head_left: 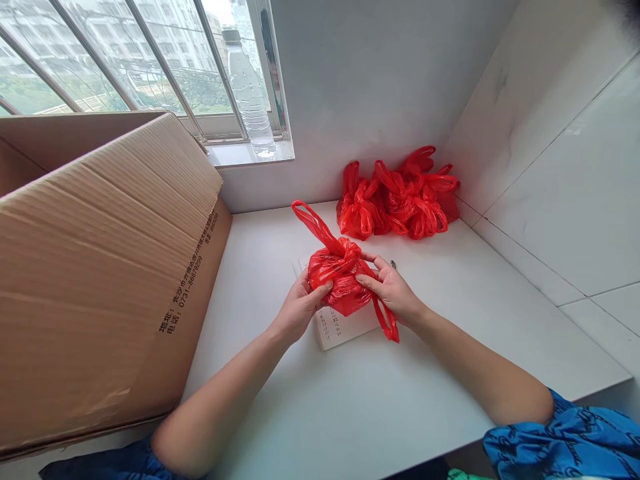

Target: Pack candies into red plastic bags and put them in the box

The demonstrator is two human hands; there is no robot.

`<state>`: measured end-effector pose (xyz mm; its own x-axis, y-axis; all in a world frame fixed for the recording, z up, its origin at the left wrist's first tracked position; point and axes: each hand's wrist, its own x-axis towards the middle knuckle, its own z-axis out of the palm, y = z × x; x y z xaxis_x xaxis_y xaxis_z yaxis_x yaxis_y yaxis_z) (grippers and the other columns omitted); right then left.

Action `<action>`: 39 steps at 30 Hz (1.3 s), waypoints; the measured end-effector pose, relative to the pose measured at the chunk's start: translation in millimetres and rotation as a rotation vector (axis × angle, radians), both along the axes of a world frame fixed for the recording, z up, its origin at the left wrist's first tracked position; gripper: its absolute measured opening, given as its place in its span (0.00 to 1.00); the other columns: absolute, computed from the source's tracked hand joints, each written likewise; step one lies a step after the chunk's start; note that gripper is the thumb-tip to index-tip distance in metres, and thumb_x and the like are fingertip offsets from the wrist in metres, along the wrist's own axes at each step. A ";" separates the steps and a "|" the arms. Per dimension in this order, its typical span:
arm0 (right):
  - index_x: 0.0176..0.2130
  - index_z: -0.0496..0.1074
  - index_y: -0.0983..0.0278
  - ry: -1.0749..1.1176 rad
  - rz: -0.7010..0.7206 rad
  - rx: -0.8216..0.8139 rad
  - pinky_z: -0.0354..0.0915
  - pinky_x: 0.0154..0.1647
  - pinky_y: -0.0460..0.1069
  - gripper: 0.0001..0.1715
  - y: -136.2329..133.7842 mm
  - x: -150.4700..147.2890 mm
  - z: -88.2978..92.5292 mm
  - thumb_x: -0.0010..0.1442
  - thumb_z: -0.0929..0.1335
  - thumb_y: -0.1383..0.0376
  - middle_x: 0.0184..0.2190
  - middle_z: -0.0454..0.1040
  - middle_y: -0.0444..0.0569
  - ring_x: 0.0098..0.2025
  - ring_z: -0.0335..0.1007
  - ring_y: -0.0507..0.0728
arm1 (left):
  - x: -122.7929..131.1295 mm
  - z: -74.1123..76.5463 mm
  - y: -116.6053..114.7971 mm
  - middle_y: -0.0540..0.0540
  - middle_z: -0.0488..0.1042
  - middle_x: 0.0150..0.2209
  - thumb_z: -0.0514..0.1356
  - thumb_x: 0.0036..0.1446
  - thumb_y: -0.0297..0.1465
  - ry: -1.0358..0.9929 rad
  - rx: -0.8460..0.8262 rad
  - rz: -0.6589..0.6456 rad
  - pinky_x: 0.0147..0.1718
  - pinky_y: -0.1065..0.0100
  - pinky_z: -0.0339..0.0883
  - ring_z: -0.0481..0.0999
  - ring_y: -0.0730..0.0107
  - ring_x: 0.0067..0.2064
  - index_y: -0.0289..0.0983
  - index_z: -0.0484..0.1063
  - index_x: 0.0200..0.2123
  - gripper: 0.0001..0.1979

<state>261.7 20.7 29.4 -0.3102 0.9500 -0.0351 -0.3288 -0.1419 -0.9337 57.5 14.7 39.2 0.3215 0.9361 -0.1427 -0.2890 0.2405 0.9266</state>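
Between my two hands is a red plastic bag (pixel 345 280), knotted at the top, with one handle loop sticking up left and another hanging down right. My left hand (pixel 303 301) grips its left side, thumb on the front. My right hand (pixel 393 288) holds the right side near the knot, its thumb pressed on the plastic. What the bag contains is hidden. Beneath it, a notepad (pixel 345 330) with handwritten figures lies on the white table (pixel 280 413), partly covered by the bag. The dark tip of a pen (pixel 393 265) shows behind my right hand.
Several knotted red bags (pixel 400 200) sit in a heap against the back wall. A large open cardboard box (pixel 115 267) stands along the left side. On the windowsill is a clear plastic bottle (pixel 250 100). Tiled wall (pixel 565 187) borders the table's right.
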 end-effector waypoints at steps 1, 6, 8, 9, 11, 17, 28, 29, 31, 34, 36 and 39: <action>0.60 0.64 0.54 0.002 -0.004 0.006 0.69 0.57 0.60 0.33 -0.1 -0.5 -0.3 0.58 0.75 0.56 0.44 0.82 0.46 0.48 0.79 0.60 | 0.4 0.5 -0.4 0.41 0.74 0.58 0.69 0.56 0.36 0.003 -0.003 0.004 0.49 0.60 0.74 0.76 0.54 0.56 0.44 0.66 0.61 0.30; 0.59 0.65 0.55 -0.024 -0.041 -0.001 0.69 0.56 0.59 0.33 -0.6 -2.2 -1.6 0.58 0.75 0.56 0.44 0.82 0.46 0.48 0.79 0.60 | 0.6 2.7 -3.1 0.39 0.72 0.60 0.66 0.59 0.41 0.050 -0.044 -0.067 0.47 0.57 0.76 0.75 0.50 0.57 0.45 0.63 0.63 0.31; 0.58 0.65 0.55 -0.020 -0.062 -0.018 0.70 0.55 0.59 0.32 -0.5 -2.0 -2.5 0.58 0.75 0.55 0.44 0.82 0.47 0.46 0.79 0.60 | -0.1 1.8 -3.5 0.38 0.71 0.60 0.69 0.56 0.38 0.071 -0.039 -0.120 0.46 0.57 0.76 0.74 0.48 0.58 0.45 0.61 0.64 0.35; 0.58 0.65 0.55 -0.014 -0.071 -0.027 0.71 0.54 0.59 0.32 -0.4 -1.8 -3.0 0.58 0.75 0.55 0.43 0.82 0.46 0.46 0.79 0.60 | -0.6 1.0 -3.4 0.37 0.72 0.59 0.71 0.54 0.36 0.077 -0.035 -0.134 0.46 0.58 0.76 0.73 0.47 0.59 0.45 0.61 0.64 0.37; 0.58 0.65 0.55 0.002 -0.081 -0.038 0.71 0.52 0.58 0.31 0.0 -1.4 -3.8 0.59 0.74 0.54 0.42 0.82 0.46 0.44 0.80 0.60 | -1.8 -0.7 -2.5 0.36 0.73 0.58 0.73 0.51 0.33 0.070 -0.031 -0.145 0.47 0.59 0.75 0.73 0.47 0.59 0.43 0.61 0.64 0.40; 0.57 0.66 0.57 0.051 -0.075 -0.066 0.72 0.51 0.55 0.28 1.0 -1.6 -3.3 0.61 0.73 0.54 0.41 0.82 0.45 0.43 0.80 0.58 | -4.3 -2.8 -0.6 0.39 0.75 0.55 0.72 0.52 0.30 0.012 -0.082 -0.169 0.45 0.64 0.73 0.79 0.61 0.47 0.45 0.57 0.67 0.42; 0.57 0.66 0.58 0.072 -0.061 -0.057 0.72 0.52 0.54 0.27 0.0 -3.0 -0.7 0.62 0.72 0.54 0.45 0.81 0.48 0.45 0.80 0.58 | -4.1 -2.3 -2.0 0.41 0.77 0.52 0.72 0.52 0.27 -0.035 -0.131 -0.176 0.42 0.67 0.73 0.79 0.69 0.41 0.45 0.61 0.65 0.40; 0.57 0.65 0.58 0.075 -0.048 -0.058 0.72 0.53 0.55 0.27 -1.1 -2.6 1.1 0.63 0.71 0.52 0.47 0.81 0.49 0.47 0.79 0.59 | -3.9 -2.0 -2.1 0.41 0.77 0.52 0.72 0.52 0.28 -0.027 -0.120 -0.174 0.42 0.67 0.73 0.79 0.68 0.42 0.45 0.63 0.64 0.38; 0.59 0.64 0.58 0.067 -0.005 -0.054 0.71 0.55 0.56 0.29 -3.4 -1.4 4.6 0.63 0.71 0.52 0.50 0.79 0.50 0.49 0.78 0.59 | -3.3 -1.9 -2.3 0.41 0.76 0.53 0.71 0.53 0.29 -0.009 -0.091 -0.161 0.42 0.67 0.73 0.79 0.65 0.45 0.44 0.65 0.62 0.35; 0.61 0.61 0.56 -0.002 0.022 -0.032 0.70 0.56 0.58 0.38 -4.5 -0.1 6.4 0.58 0.76 0.56 0.51 0.79 0.50 0.51 0.77 0.61 | -2.4 -2.7 -2.4 0.41 0.76 0.54 0.71 0.53 0.30 0.005 -0.071 -0.130 0.44 0.67 0.72 0.78 0.61 0.50 0.43 0.67 0.60 0.32; 0.62 0.60 0.56 -0.046 0.007 -0.017 0.70 0.56 0.58 0.41 -3.6 0.2 5.2 0.55 0.77 0.59 0.50 0.80 0.49 0.52 0.77 0.61 | -1.9 -3.1 -2.6 0.41 0.75 0.55 0.71 0.54 0.31 0.013 -0.077 -0.127 0.45 0.67 0.73 0.77 0.60 0.52 0.43 0.68 0.60 0.31; 0.61 0.63 0.56 -0.053 -0.003 0.005 0.69 0.58 0.58 0.37 -1.3 0.3 2.6 0.57 0.76 0.59 0.51 0.79 0.49 0.54 0.76 0.61 | -0.9 -2.1 -3.2 0.42 0.73 0.58 0.68 0.57 0.36 0.045 -0.101 -0.134 0.43 0.66 0.74 0.76 0.59 0.53 0.45 0.67 0.60 0.28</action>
